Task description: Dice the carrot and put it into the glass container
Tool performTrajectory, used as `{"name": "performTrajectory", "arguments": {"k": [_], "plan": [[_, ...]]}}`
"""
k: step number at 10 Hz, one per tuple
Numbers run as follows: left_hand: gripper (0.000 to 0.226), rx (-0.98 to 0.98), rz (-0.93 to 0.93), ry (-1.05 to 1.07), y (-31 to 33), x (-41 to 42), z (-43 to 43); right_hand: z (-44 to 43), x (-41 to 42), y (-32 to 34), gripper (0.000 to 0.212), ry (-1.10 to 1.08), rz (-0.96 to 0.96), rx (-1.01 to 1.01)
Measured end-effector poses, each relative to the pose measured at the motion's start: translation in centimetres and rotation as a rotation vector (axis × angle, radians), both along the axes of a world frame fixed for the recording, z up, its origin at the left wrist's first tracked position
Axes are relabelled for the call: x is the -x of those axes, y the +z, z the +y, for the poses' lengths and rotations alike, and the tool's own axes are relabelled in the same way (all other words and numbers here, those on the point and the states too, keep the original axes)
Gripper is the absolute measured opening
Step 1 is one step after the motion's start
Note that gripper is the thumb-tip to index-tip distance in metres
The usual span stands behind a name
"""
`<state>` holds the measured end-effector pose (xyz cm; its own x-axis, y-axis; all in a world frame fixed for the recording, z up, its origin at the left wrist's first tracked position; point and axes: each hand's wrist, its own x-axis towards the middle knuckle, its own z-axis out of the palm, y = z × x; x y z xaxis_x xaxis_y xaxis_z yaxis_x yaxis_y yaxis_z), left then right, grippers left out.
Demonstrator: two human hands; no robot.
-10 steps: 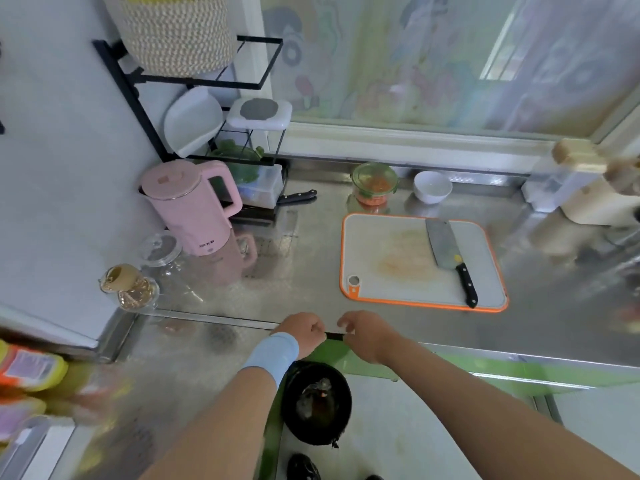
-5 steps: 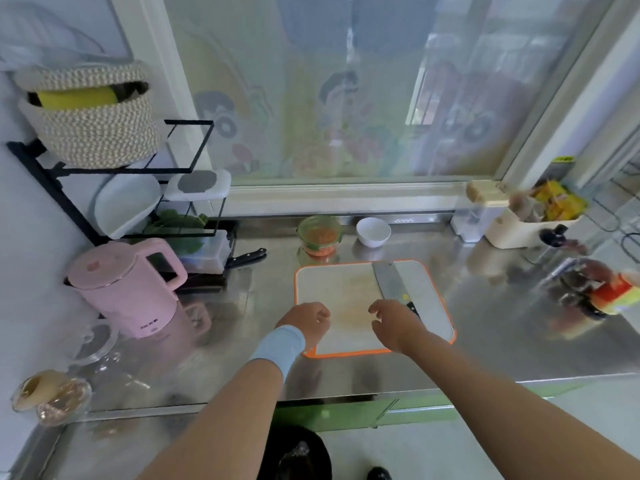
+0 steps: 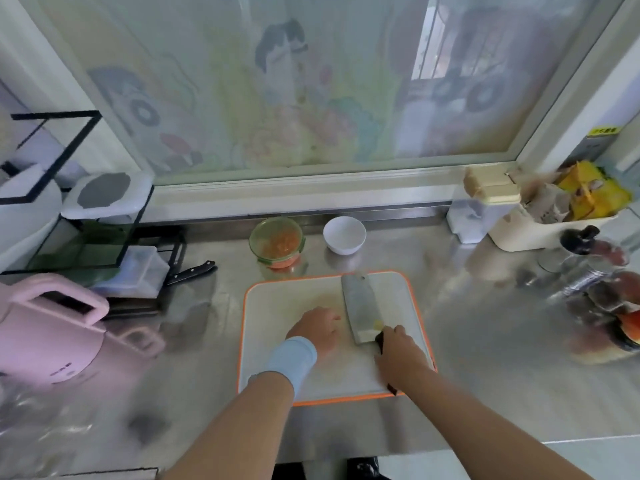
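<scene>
The right hand (image 3: pixel 398 355) is lying over the black handle of the broad steel cleaver (image 3: pixel 362 308), fingers curled around it, at the near right of the white cutting board with the orange rim (image 3: pixel 277 292). The cleaver blade is lying flat on the board, pointing away from the person. The left hand (image 3: pixel 317 329), with a pale blue wristband (image 3: pixel 292 360), is resting loosely curled on the middle of the board, just left of the blade, holding nothing that can be made out. Behind the board's far edge, the round glass container (image 3: pixel 277 242) is standing on the steel tabletop (image 3: pixel 485 341) with orange carrot pieces (image 3: pixel 282 242) inside it. A small white bowl (image 3: pixel 344 235) is sitting just right of the container. A pink kettle (image 3: pixel 48 330) is standing well left of the board.
</scene>
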<state>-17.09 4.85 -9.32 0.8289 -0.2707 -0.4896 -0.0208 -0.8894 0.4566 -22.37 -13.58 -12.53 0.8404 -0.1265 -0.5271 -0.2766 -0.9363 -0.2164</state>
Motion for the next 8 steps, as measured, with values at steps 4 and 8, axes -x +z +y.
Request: {"name": "performTrajectory", "arguments": {"k": [4,8], "plan": [[0.033,-0.184,-0.045,-0.046,-1.4,-1.1,1.0,0.4,-5.1,-0.8,0.034,0.468,-0.186,-0.008],[0.033,-0.067,-0.023,0.025,0.3,-0.4,4.6,-0.1,-7.6,0.6,0.046,0.391,-0.204,-0.061]]}}
